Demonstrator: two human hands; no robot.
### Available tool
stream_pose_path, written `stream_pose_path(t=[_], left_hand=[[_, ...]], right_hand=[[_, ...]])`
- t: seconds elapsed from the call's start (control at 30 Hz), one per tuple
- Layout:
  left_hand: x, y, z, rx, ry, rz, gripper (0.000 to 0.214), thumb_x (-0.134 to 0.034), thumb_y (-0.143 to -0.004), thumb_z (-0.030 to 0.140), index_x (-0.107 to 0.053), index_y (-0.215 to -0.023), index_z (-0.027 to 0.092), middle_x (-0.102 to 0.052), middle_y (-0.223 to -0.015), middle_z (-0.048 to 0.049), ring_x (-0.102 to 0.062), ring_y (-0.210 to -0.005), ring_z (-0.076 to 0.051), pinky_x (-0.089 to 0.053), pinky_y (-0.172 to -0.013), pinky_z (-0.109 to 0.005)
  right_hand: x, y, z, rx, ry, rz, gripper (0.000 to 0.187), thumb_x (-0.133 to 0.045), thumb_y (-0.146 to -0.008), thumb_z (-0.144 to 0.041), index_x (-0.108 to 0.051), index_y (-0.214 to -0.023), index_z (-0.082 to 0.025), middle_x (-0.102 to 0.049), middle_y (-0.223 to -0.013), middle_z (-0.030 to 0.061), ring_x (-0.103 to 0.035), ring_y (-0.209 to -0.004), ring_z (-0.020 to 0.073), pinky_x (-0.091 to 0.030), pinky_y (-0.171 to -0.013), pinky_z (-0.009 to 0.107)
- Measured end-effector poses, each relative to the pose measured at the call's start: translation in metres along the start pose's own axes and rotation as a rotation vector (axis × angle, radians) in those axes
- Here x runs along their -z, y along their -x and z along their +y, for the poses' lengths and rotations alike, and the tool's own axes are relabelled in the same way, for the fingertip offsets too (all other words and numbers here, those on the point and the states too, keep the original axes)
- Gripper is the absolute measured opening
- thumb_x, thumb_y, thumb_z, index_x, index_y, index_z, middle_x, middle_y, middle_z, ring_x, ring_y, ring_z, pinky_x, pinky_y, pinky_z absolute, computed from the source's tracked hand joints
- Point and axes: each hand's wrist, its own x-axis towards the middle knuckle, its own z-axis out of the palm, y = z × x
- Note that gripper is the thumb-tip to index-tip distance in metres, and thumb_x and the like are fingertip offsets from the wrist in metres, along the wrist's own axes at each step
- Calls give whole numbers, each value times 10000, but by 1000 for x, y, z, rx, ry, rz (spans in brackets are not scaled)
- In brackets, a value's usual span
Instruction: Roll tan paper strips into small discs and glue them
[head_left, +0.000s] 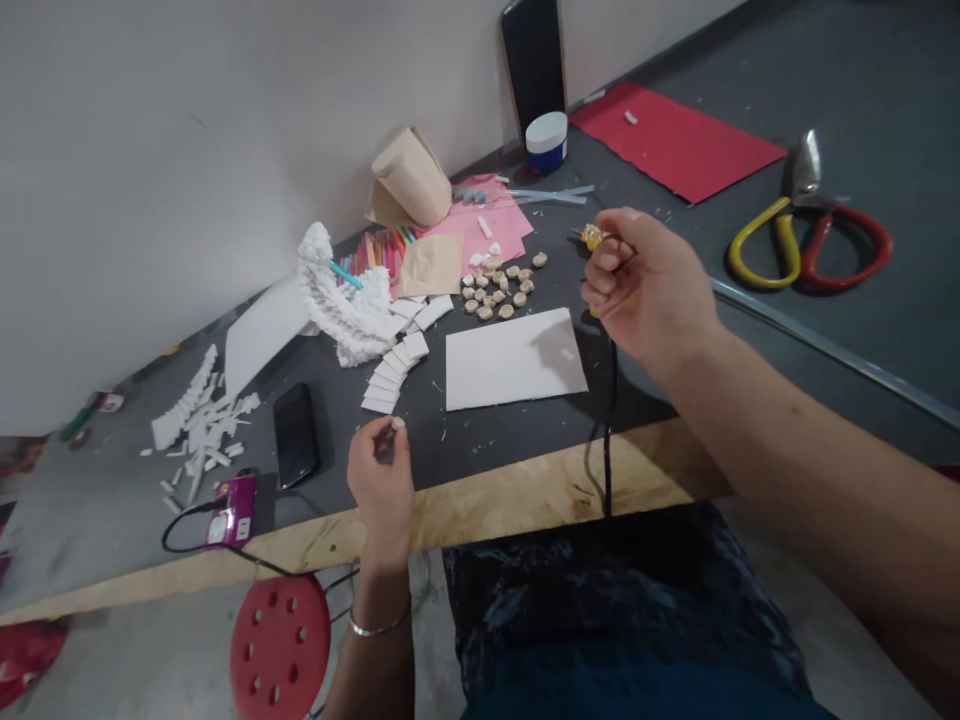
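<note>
My left hand (381, 475) is near the table's front edge, its thumb and fingers pinching a small beige round piece (398, 424). Raised above the right part of the table, my right hand (649, 285) is wrapped round a yellow glue gun (592, 236). Its metal tip points left, and a black cord (611, 430) hangs below; the fingers hide most of its body. Between the hands lies a blank white board (516, 362). Behind the board are several beige round pieces (499, 285) like the one in my left hand. White rectangular cards (390, 375) fan out beyond my left hand.
A white textured form (341, 300), paper roll (412, 175), blue-and-white jar (547, 145) and upright phone (534, 65) stand behind. Red-and-yellow-handled snips (810, 220), red sheet (675, 140) and a long clear stick (832, 345) lie right. Left are another phone (295, 435), white scraps (206, 430) and a purple box (234, 510).
</note>
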Motion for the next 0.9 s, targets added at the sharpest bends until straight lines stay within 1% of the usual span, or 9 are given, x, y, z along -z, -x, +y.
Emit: stream_pose_path(t=[0.1,0.2,0.33,0.43,0.57,0.63,0.73,0.83,0.9], left_hand=[[3,-6,8,179,344,-26,310,-639,-833,382,-598,-1069,186,-662,-958,-58,-617,-817,-138,-483,-725,-260],[1,-14,20,320,701,-185,259,-639,-828,374,-615,-1008,189,-668,-931,-52,-610,-761,-117,-452,-618,-220],[-7,-30,37,388,894,-348,238,-647,-811,386,-634,-934,182,-667,-849,-52,-593,-702,-116,-414,-547,-216],[-15,-46,51,384,926,-418,264,-665,-787,405,-635,-917,177,-671,-827,-57,-592,-683,-120,-412,-536,-223],[-34,-71,64,341,910,-449,316,-691,-744,401,-615,-951,175,-677,-855,-58,-600,-687,-118,-406,-536,-215],[-47,-86,68,292,861,-444,326,-694,-731,399,-597,-949,176,-677,-856,-50,-603,-699,-119,-405,-547,-212],[-70,-107,71,180,705,-426,311,-702,-708,404,-590,-886,175,-631,-731,-5,-590,-676,-122,-418,-578,-221],[-91,-125,73,51,594,-354,287,-696,-690,394,-591,-834,169,-643,-795,-18,-605,-747,-136,-470,-713,-264],[-102,-134,75,25,563,-340,256,-693,-696,375,-598,-815,169,-649,-786,-22,-607,-747,-146,-476,-742,-285]], right_hand=[[0,0,1,-3,50,5,220,-624,-803,-496,-588,-842,-282,-434,-583,-40,-452,-517,118,-313,-452,275],[-4,2,1,-5,-14,10,186,-648,-792,-447,-587,-824,-274,-426,-593,-45,-423,-499,107,-307,-452,274],[-10,4,0,-33,-106,39,148,-666,-782,-377,-595,-811,-250,-413,-601,-49,-373,-479,85,-292,-433,255],[-12,3,1,-44,-133,46,159,-673,-777,-374,-604,-821,-237,-409,-597,-52,-366,-480,82,-283,-425,241],[-15,2,2,-51,-147,37,207,-685,-757,-396,-592,-821,-222,-400,-586,-67,-360,-472,73,-274,-430,222],[-16,2,2,-52,-150,36,229,-689,-747,-412,-587,-818,-219,-398,-583,-72,-357,-472,71,-276,-435,218],[-18,1,3,-61,-169,39,247,-702,-728,-415,-595,-823,-214,-398,-575,-75,-350,-476,70,-271,-441,214],[-19,1,3,-66,-203,45,261,-717,-714,-411,-607,-825,-202,-396,-561,-75,-340,-482,69,-259,-446,209],[-20,0,4,-62,-208,44,267,-722,-710,-415,-609,-820,-200,-398,-553,-75,-334,-481,70,-257,-446,209]])
